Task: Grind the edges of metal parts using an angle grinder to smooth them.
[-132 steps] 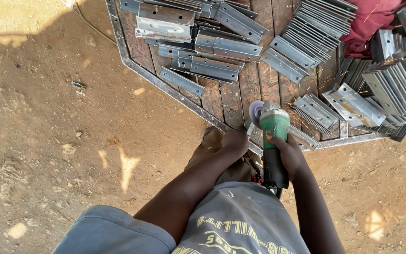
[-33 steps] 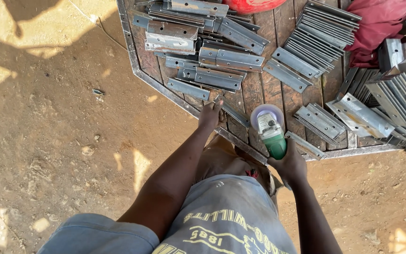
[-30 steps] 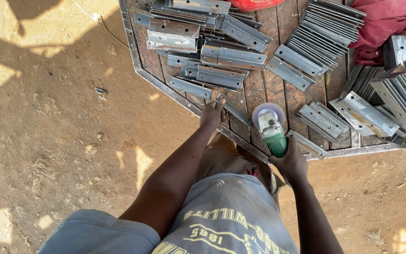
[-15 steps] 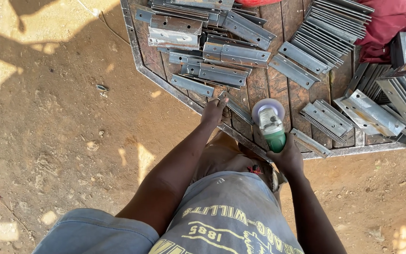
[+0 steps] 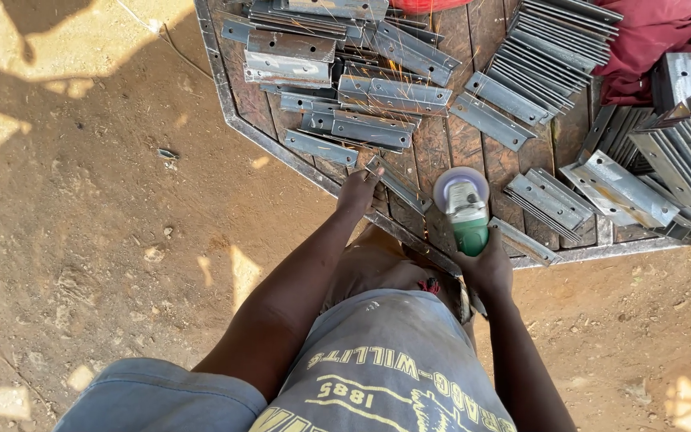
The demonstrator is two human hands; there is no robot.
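Note:
My right hand [image 5: 485, 268] grips a green angle grinder [image 5: 467, 216] whose spinning disc [image 5: 459, 181] sits over the wooden platform. Orange sparks fly up and away toward the far pile of metal. My left hand [image 5: 358, 190] holds down one end of a flat grey metal strip [image 5: 400, 186] lying at an angle just left of the disc. The strip runs from my fingers toward the grinder.
The wooden platform has a steel frame edge [image 5: 273, 144]. Several grey metal brackets lie stacked at the back [image 5: 361, 88], fanned at the upper right [image 5: 553, 48] and heaped at the right [image 5: 673, 160]. A red cloth [image 5: 649, 36] lies beyond. Bare dirt ground [image 5: 81, 224] spreads left.
My left hand has moved from near my knee up onto the metal strip. The grinder has shifted forward over the platform, and sparks now show.

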